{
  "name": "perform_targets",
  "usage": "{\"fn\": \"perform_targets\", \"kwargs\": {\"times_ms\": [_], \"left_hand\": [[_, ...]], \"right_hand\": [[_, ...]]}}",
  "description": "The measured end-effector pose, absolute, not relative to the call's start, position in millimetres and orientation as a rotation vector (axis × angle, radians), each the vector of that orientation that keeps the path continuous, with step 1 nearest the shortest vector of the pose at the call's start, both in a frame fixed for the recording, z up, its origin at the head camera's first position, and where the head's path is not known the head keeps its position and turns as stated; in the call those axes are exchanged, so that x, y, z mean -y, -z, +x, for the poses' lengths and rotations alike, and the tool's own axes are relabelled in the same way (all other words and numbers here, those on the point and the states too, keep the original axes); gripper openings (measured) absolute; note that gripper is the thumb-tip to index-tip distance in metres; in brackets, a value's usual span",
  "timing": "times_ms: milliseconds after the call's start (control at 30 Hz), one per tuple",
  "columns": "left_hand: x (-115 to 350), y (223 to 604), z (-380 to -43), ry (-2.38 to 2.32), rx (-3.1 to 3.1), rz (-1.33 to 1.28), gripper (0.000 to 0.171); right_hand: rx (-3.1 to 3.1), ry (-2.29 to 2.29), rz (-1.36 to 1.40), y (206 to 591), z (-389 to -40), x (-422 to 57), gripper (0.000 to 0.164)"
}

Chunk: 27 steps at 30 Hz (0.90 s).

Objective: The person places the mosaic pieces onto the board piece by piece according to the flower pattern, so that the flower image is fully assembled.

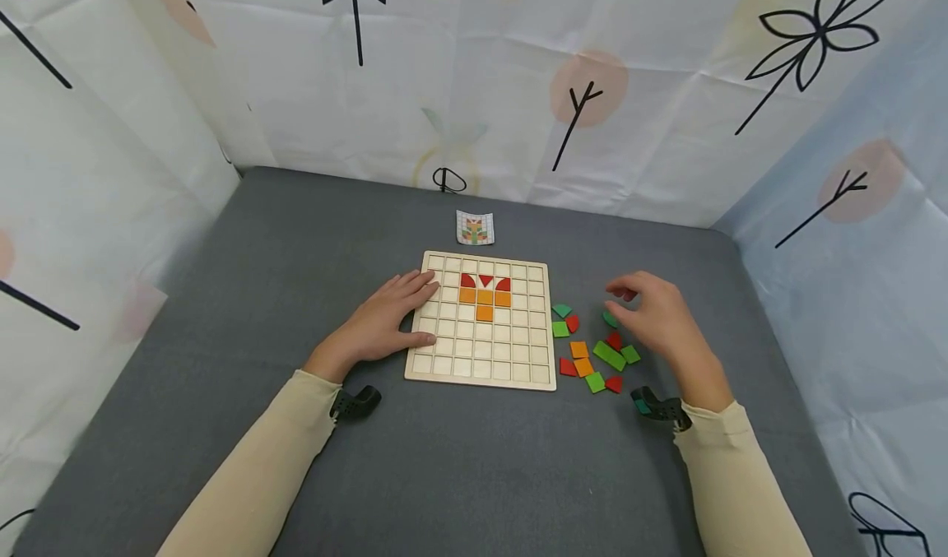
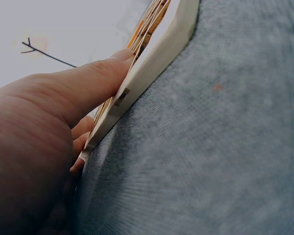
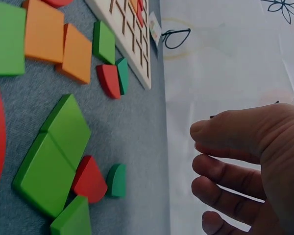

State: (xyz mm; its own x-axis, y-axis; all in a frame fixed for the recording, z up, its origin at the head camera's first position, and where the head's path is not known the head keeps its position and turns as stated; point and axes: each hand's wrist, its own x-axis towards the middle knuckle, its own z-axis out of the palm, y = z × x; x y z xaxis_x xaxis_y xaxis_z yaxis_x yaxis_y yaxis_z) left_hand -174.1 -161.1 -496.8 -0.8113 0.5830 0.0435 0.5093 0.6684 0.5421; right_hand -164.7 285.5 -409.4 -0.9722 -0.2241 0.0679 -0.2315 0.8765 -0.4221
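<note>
My left hand [image 1: 378,318] rests at the left edge of a wooden grid board [image 1: 518,368], fingers on the rim and thumb lower down. In the left wrist view its thumb [image 2: 95,83] touches the board's edge. Several orange square tiles [image 1: 485,297] and, above them, red tiles [image 1: 504,284] sit in the grid. My right hand [image 1: 655,314] hovers over the loose tiles right of the board, fingers loosely bent. The right wrist view shows nothing between its fingers. Nearest it lie a teal tile [image 3: 117,180], a red tile [image 3: 89,181] and green tiles [image 3: 49,174].
Other loose tiles, such as an orange square [image 1: 579,350] and a red one [image 1: 567,367], lie close to the board's right side. Behind the board is a small pattern card [image 1: 475,228]. A grey cloth [image 1: 474,466] covers the table, with printed white curtains [image 1: 504,129] around it.
</note>
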Motion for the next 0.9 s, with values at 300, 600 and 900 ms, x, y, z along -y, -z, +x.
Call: {"fn": "perform_targets", "kwargs": {"times_ms": [300,600,900], "left_hand": [[160.9,495.7,-172.5,-0.828,-2.746,0.887,0.094],[161.0,494.6,-173.1,-0.825,-2.752,0.892,0.093],[161.2,496.3,-173.5,-0.814,-2.754,0.897,0.094]], "right_hand": [[3.064,-0.695,0.334,417.2,-161.9,-295.6,0.027],[3.152,-0.626,0.254,429.7,-165.4,-302.6,0.028],[3.179,-0.621,0.319,440.7,-169.0,-300.7,0.024]]}}
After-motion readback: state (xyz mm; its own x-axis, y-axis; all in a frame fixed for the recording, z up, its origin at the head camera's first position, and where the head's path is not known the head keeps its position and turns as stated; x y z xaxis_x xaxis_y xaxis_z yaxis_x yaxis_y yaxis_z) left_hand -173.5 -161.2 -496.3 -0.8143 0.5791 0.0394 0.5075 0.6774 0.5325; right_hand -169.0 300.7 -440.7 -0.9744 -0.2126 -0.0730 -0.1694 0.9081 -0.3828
